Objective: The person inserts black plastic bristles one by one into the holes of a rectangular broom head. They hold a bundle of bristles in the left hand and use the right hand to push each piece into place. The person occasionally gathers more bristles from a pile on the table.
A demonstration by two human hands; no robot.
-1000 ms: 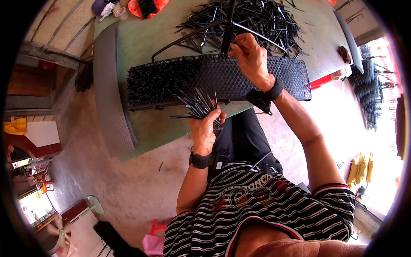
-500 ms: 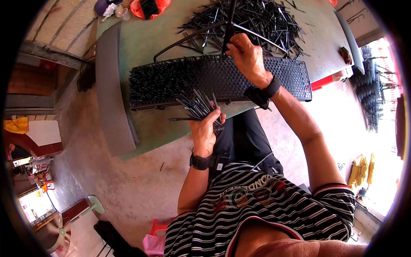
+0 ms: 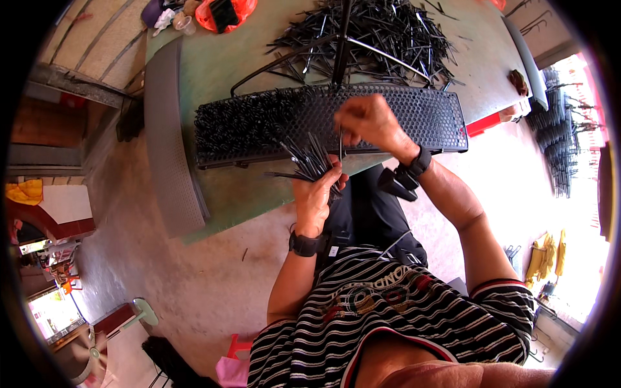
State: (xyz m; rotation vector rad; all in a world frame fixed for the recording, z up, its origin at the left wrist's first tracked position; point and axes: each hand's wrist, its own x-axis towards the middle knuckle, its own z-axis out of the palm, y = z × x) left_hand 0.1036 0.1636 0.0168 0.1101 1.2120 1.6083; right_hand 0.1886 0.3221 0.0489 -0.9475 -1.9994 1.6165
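Observation:
My left hand (image 3: 315, 202) is closed round a bundle of thin black strips (image 3: 306, 158), whose ends fan out up and to the left, in front of the perforated black panel (image 3: 414, 119). Just above the bundle, my right hand (image 3: 372, 126) pinches one slim black strip (image 3: 341, 141) that hangs down from the fingers; the fingertips are slightly blurred. The long panel lies tilted on a black metal frame (image 3: 340, 59). Its left part bristles with upright black strips (image 3: 236, 126), while rows of bare holes show on the right.
A large heap of loose black strips (image 3: 388, 42) lies behind the frame on the green table (image 3: 213, 64). Grey perforated sheets (image 3: 167, 129) hang over its left edge. An orange-red bag (image 3: 242, 11) sits far left. Stacked black pieces (image 3: 559, 139) stand off to the right.
My right hand has come down and toward me from the frame's upright to just above the bundle. My left hand has shifted slightly right, still gripping the strips.

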